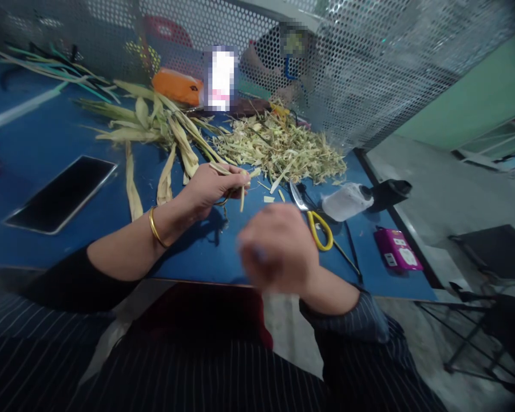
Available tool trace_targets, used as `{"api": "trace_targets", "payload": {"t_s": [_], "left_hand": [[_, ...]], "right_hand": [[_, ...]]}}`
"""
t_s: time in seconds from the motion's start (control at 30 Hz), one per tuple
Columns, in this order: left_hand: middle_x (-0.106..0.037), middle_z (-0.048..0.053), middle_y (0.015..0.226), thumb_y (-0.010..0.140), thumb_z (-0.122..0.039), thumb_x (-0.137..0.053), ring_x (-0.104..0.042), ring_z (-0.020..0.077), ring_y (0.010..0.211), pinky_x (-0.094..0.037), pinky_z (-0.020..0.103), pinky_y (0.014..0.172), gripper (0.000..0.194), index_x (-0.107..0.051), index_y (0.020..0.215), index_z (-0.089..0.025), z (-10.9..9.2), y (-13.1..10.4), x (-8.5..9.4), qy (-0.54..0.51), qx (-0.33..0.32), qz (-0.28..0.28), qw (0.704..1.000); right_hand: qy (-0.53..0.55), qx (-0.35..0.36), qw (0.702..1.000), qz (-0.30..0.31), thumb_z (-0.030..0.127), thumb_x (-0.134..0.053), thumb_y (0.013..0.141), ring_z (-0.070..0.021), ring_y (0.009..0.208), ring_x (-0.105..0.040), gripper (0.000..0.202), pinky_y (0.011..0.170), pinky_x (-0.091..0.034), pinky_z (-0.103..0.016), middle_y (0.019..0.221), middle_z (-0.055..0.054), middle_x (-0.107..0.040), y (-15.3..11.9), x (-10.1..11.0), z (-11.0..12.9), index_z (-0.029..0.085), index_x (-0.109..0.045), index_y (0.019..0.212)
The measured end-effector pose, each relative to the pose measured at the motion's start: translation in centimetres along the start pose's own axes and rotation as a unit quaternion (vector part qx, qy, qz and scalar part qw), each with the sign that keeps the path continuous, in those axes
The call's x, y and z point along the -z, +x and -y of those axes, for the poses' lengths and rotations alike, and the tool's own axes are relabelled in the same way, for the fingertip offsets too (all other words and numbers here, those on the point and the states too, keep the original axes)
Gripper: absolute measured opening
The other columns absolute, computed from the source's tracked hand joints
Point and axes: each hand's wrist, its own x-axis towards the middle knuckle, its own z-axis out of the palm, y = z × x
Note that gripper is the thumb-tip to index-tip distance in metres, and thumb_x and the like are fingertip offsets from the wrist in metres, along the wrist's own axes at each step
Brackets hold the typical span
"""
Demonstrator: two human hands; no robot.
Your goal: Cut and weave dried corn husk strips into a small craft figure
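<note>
My left hand (214,186), with a gold bangle on its wrist, pinches thin pale strips of dried husk (242,199) between thumb and fingers above the blue table (189,257). To its right, nearer to me, my right hand (281,249) is raised and smeared by motion, its fingers curled in; whether it holds anything is hidden. Long dried husks (133,129) lie behind and left of my left hand. A heap of shredded husk (283,146) sits beyond both hands. Yellow-handled scissors (321,230) rest on the table just right of my right hand.
A dark phone (62,194) lies at the left. An orange pouch (178,87) and a lit screen (221,77) stand at the back. At right are a white bottle (347,201) and a pink box (397,250). A person sits behind the perforated metal screen (347,74).
</note>
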Motion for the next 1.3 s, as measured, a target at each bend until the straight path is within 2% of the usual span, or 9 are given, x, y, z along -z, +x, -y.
{"api": "trace_targets", "payload": {"t_s": [0.07, 0.1, 0.23, 0.37, 0.47, 0.57, 0.8, 1.0, 1.3], "left_hand": [[-0.065, 0.001, 0.068, 0.068, -0.023, -0.076, -0.063, 0.0110, 0.064, -0.053, 0.024, 0.065, 0.015, -0.065, 0.068, -0.013, -0.1, 0.0, 0.0, -0.015, 0.008, 0.006, 1.000], [-0.065, 0.001, 0.068, 0.067, -0.023, -0.077, -0.063, 0.0109, 0.064, -0.053, 0.024, 0.065, 0.016, -0.065, 0.068, -0.013, -0.1, 0.0, 0.0, -0.023, 0.008, 0.009, 1.000], [-0.064, 0.000, 0.068, 0.065, -0.025, -0.079, -0.062, 0.0109, 0.063, -0.054, 0.025, 0.065, 0.019, -0.065, 0.070, -0.012, 0.4, 0.1, -0.1, -0.037, 0.009, 0.012, 0.999], [-0.064, 0.000, 0.067, 0.063, -0.026, -0.080, -0.062, 0.0109, 0.062, -0.055, 0.026, 0.067, 0.022, -0.064, 0.069, -0.012, 0.8, 0.3, 0.0, -0.032, 0.008, 0.029, 0.999], [-0.062, -0.001, 0.063, 0.063, -0.025, -0.080, -0.059, 0.0088, 0.058, -0.053, 0.024, 0.065, 0.021, -0.064, 0.067, -0.012, 0.9, 0.4, 0.1, -0.019, 0.013, 0.019, 1.000], [-0.063, 0.000, 0.065, 0.063, -0.025, -0.080, -0.058, 0.0084, 0.059, -0.052, 0.022, 0.062, 0.021, -0.065, 0.068, -0.012, 1.1, 0.6, 0.1, -0.008, 0.012, 0.005, 1.000], [-0.064, 0.001, 0.067, 0.065, -0.026, -0.077, -0.059, 0.0095, 0.059, -0.050, 0.023, 0.061, 0.018, -0.064, 0.067, -0.014, 2.0, 1.3, 0.5, 0.021, 0.002, -0.018, 1.000], [-0.062, 0.002, 0.063, 0.068, -0.020, -0.072, -0.055, 0.0089, 0.055, -0.045, 0.023, 0.056, 0.011, -0.064, 0.063, -0.013, 2.2, 1.3, 0.3, 0.047, -0.021, -0.011, 0.999], [-0.058, 0.000, 0.057, 0.067, -0.018, -0.069, -0.050, 0.0080, 0.050, -0.041, 0.023, 0.050, 0.007, -0.065, 0.063, -0.014, 1.8, 0.9, -0.2, 0.065, -0.001, -0.014, 0.998]], "right_hand": [[0.030, -0.084, 0.973, -0.213, 0.027, -0.060, 0.083, -0.0166, 0.076, -0.063, 0.016, 0.077, -0.053, -0.037, 0.085, -0.003, -0.066, 1.9, 0.2, -3.7, 0.029, -0.065, 0.098], [0.068, -0.146, 0.956, -0.245, 0.028, -0.059, 0.084, -0.0156, 0.076, -0.061, 0.021, 0.075, -0.053, -0.036, 0.092, -0.004, -0.065, 2.5, 0.2, -5.5, 0.026, -0.063, 0.105], [0.315, -0.357, 0.876, -0.081, 0.030, -0.070, 0.073, -0.0103, 0.064, -0.060, 0.030, 0.062, -0.051, -0.029, 0.102, -0.003, -0.067, 3.0, -0.9, -9.4, 0.023, -0.063, 0.101], [0.420, -0.383, 0.823, 0.003, 0.032, -0.078, 0.064, -0.0091, 0.060, -0.061, 0.028, 0.060, -0.050, -0.025, 0.084, 0.001, -0.068, 2.7, -1.8, -9.3, 0.021, -0.067, 0.087], [0.392, -0.382, 0.837, -0.024, 0.035, -0.078, 0.064, -0.0082, 0.055, -0.058, 0.024, 0.056, -0.047, -0.023, 0.069, 0.003, -0.065, 2.6, -2.0, -9.4, 0.019, -0.068, 0.079], [0.319, -0.346, 0.881, -0.055, 0.036, -0.074, 0.071, -0.0084, 0.052, -0.054, 0.019, 0.055, -0.044, -0.024, 0.062, 0.004, -0.060, 2.5, -1.9, -10.0, 0.019, -0.065, 0.074], [0.009, -0.155, 0.986, -0.055, 0.030, -0.055, 0.092, -0.0118, 0.065, -0.054, 0.021, 0.063, -0.040, -0.026, 0.068, 0.000, -0.057, 2.1, -1.3, -9.7, 0.019, -0.063, 0.076], [-0.169, -0.057, 0.982, -0.065, 0.030, -0.051, 0.094, -0.0133, 0.066, -0.050, 0.023, 0.062, -0.036, -0.027, 0.071, -0.002, -0.054, 2.0, -0.8, -8.8, 0.020, -0.065, 0.078], [-0.161, -0.026, 0.980, -0.111, 0.029, -0.056, 0.093, -0.0143, 0.070, -0.051, 0.018, 0.066, -0.040, -0.030, 0.075, -0.001, -0.052, 1.9, -0.8, -9.5, 0.022, -0.069, 0.083]]}}
